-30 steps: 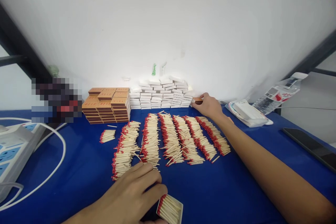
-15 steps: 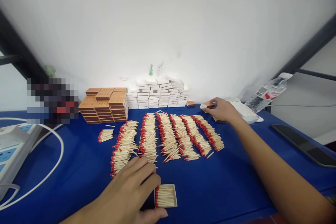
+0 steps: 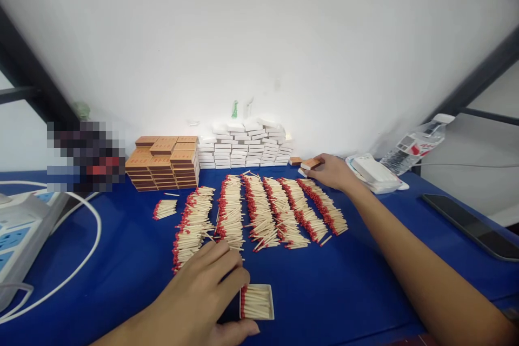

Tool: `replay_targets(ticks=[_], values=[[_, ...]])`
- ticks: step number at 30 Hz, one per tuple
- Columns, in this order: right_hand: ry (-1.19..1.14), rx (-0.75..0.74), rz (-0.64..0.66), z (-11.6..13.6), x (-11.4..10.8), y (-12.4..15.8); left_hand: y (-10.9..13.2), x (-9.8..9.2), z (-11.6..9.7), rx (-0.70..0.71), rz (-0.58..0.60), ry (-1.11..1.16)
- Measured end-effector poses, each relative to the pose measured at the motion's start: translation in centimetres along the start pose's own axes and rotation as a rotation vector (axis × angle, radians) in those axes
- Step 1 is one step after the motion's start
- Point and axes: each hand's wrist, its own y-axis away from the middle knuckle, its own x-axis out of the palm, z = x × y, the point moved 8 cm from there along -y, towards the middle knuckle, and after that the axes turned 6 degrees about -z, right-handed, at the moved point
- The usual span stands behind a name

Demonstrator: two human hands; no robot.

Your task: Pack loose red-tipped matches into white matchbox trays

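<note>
My left hand [image 3: 205, 294] rests at the near edge of the blue table [image 3: 357, 281], fingers curled against a small open tray [image 3: 257, 301] filled with red-tipped matches. My right hand [image 3: 333, 172] reaches to the far side and pinches an orange matchbox sleeve [image 3: 310, 163] just above the table. Another orange sleeve [image 3: 295, 160] lies beside it. Several rows of loose matches [image 3: 259, 211] lie between my hands.
A stack of orange sleeves [image 3: 164, 162] and a stack of white trays [image 3: 245, 145] stand against the white wall. A power strip with white cable [image 3: 24, 232] lies left. A white packet [image 3: 375, 172], a plastic bottle [image 3: 417, 143] and a dark phone [image 3: 470, 221] lie right.
My right hand picked an orange sleeve from beside the white stack, swung right, then came back a little left. The tray under my left hand turned flat and square to me.
</note>
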Motion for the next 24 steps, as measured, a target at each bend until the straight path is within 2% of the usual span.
replay_targets(ticks=[3,5,7,9,10,12,14,17,20,24], values=[[-0.066,0.034,-0.025,0.6,-1.6,0.6,0.1,-0.5,-0.1,0.009,-0.044,-0.035],[-0.18,0.01,-0.015,2.6,-2.6,1.9,0.1,-1.5,0.3,-0.014,-0.135,-0.054],[-0.442,-0.065,0.047,6.2,-3.0,4.3,-0.1,-3.1,1.1,-0.07,-0.271,-0.073],[-0.647,-0.167,0.208,10.9,-2.6,7.9,-0.3,-4.7,2.3,-0.155,-0.399,-0.103],[-0.722,-0.196,0.262,13.0,-2.5,9.8,-0.4,-5.2,2.9,-0.198,-0.433,-0.118],[-0.805,-0.276,0.271,16.6,-2.7,13.3,-0.6,-5.7,3.9,-0.269,-0.46,-0.129],[-0.771,-0.306,0.261,18.8,-2.4,16.0,-0.7,-5.6,4.5,-0.323,-0.46,-0.116],[-0.673,-0.364,0.183,20.0,-2.2,18.0,-0.7,-5.2,4.7,-0.38,-0.471,-0.06],[-0.602,-0.416,0.131,20.1,-1.9,18.5,-0.6,-5.0,5.0,-0.419,-0.475,-0.007],[-0.667,-0.387,0.205,19.9,-1.3,18.7,-0.8,-4.9,5.7,-0.423,-0.447,0.026]])
